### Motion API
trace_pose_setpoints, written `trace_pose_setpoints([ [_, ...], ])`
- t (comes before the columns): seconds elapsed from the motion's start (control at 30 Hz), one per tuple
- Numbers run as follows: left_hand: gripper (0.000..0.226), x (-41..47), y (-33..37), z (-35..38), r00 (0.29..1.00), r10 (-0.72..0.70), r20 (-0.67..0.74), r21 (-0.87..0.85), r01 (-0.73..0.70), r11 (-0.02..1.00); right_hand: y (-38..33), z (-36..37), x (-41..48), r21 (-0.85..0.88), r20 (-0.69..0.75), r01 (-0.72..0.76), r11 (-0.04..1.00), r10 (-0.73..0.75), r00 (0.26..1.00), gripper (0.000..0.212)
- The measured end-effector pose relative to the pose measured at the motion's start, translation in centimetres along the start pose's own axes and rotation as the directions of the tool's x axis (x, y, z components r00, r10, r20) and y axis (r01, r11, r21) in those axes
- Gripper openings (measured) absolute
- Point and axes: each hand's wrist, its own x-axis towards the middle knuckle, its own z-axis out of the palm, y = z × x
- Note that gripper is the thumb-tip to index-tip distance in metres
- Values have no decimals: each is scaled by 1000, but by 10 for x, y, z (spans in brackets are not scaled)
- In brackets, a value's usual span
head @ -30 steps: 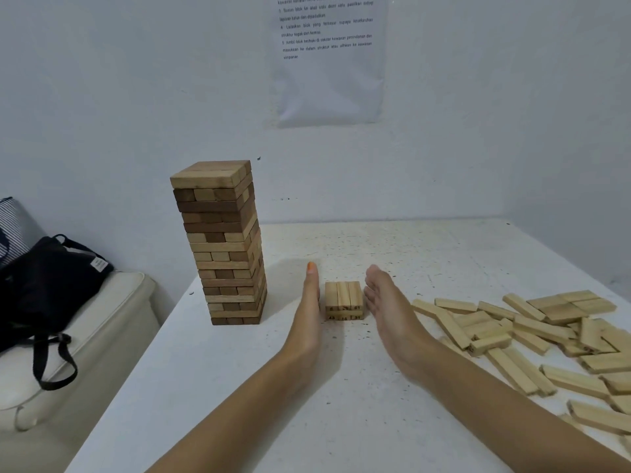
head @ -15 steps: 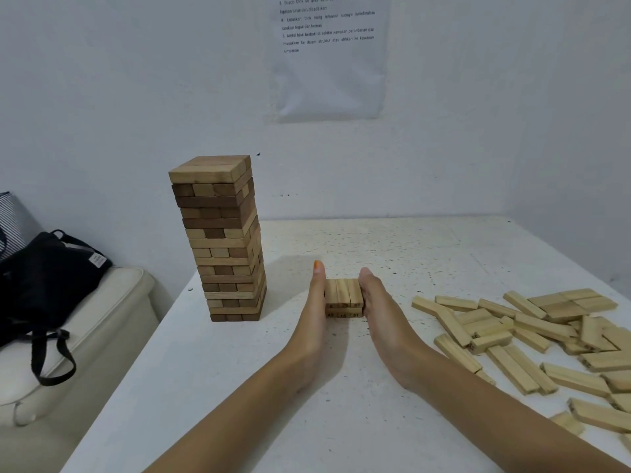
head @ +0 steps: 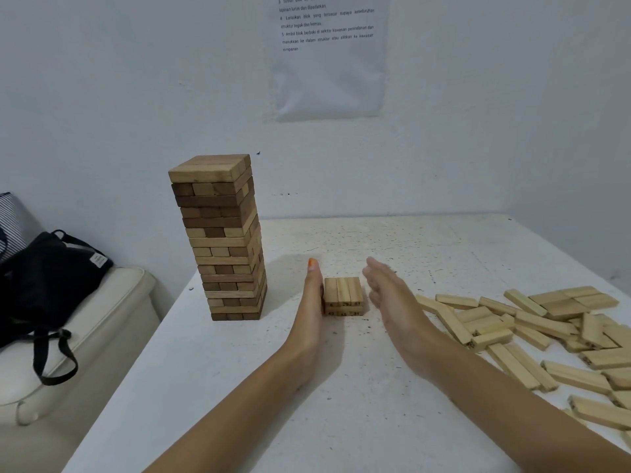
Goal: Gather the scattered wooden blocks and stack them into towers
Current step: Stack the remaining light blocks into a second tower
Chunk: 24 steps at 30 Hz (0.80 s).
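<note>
Two low layers of pale blocks make the new stack (head: 342, 295), which sits on the white surface (head: 341, 421) between the two hands, just right of the left fingers and left of the right fingers. The left hand (head: 312, 302) stands on its edge, its fingers (head: 313, 278) straight and pressed together, flat against the left side of the stack. The right hand (head: 392, 302) is open too, its fingers (head: 377, 273) straight and slightly spread and a little blurred; it is near the right side of the stack but not touching it. The step in hand seems to be squaring this stack. To do it well, I think the right palm should come in parallel to the left one. Then both sides are pressed evenly and the three blocks of each layer close up without a gap. A push from one hand only may slide the whole stack over the surface. The blocks are light raw wood, long rectangular bars with sharp edges and small dark marks on the end faces, too small to read. Left of the left fingers stands the tall tower (head: 222, 240), made of pale and dark brown blocks in crossing layers. Right of the right fingers many loose blocks (head: 532, 324) lie flat, some over others. The surface is painted white, with dark speckles.
</note>
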Motion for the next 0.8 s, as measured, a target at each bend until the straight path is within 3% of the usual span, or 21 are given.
trace_pose_setpoints([
  [0.07, 46, 11, -9, -14, 998, 18, -61, 17, -17, 1000, -23, -28, -6, -18, -19, -9, 1000, 9, 1000, 53],
  [0.2, 59, 16, -15, -14, 999, 18, -27, 35, -17, 999, -23, -42, 8, -292, 205, 44, 955, 17, 979, 71],
  [0.33, 45, 20, -18, -17, 998, 16, -54, 11, -15, 1000, -15, -47, 14, -334, 278, 106, 937, -9, 961, 84],
  [0.47, 35, 21, -18, -17, 999, 36, -37, 42, -35, 999, -14, -42, 18, -371, 241, 113, 922, -22, 970, 83],
  [0.8, 41, 24, -18, -15, 999, -5, -38, 29, 7, 1000, -9, -38, 22, -358, 215, 123, 925, -46, 976, 73],
])
